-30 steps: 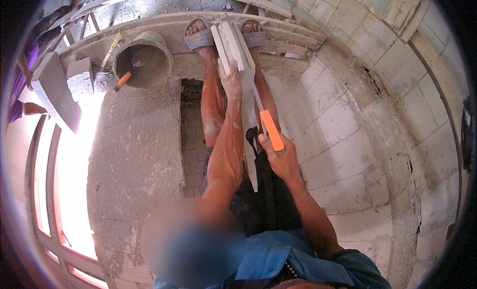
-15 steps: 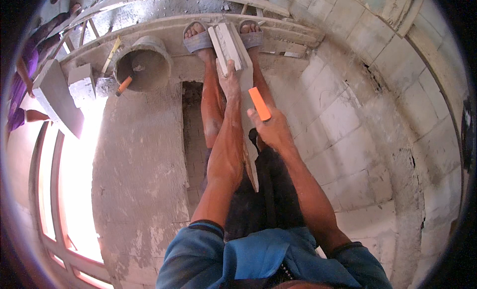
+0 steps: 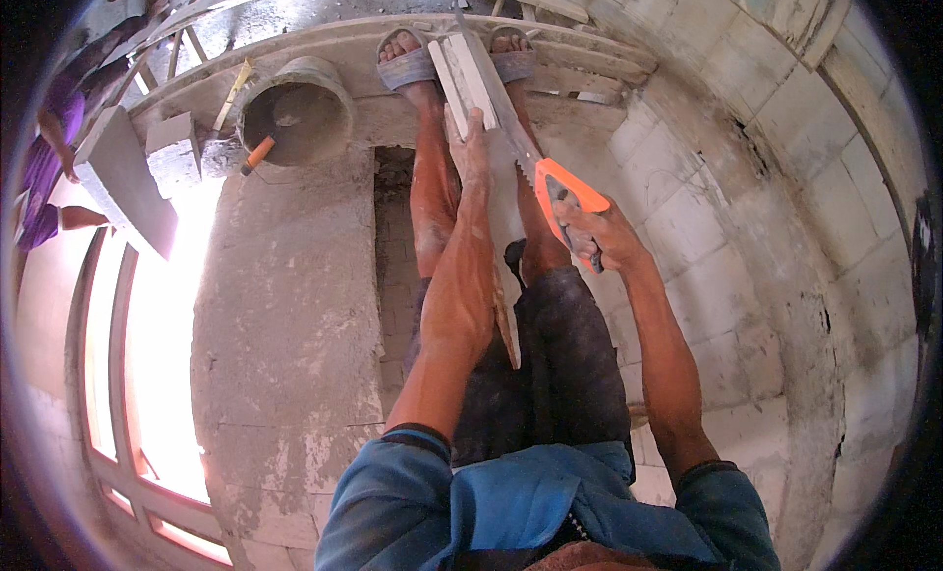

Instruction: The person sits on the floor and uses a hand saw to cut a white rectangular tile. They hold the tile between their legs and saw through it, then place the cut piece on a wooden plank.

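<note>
A pale, grooved block piece (image 3: 454, 75) lies between my feet, and my left hand (image 3: 470, 147) is closed on its near end. My right hand (image 3: 611, 237), to the right of my shins, grips the orange-and-black handle of a handsaw (image 3: 573, 183). The saw's toothed blade runs away from me along the block's right side, its tip near my toes. Whether the teeth touch the block I cannot tell. Beneath the block, a long narrow board (image 3: 506, 213) extends toward me between my legs.
At the left stands a mortar-stained bucket (image 3: 346, 109) with an orange-handled tool (image 3: 258, 156) inside. Grey blocks (image 3: 123, 178) sit beyond it, beside another person's hand (image 3: 83, 217). A recessed gap (image 3: 393, 198) lies left of my legs; a block wall (image 3: 688, 227) rises right.
My right hand has swung outward to the right, and the saw has turned so its handle and blade now show broadside. My left hand still holds the block; the view has shifted slightly.
</note>
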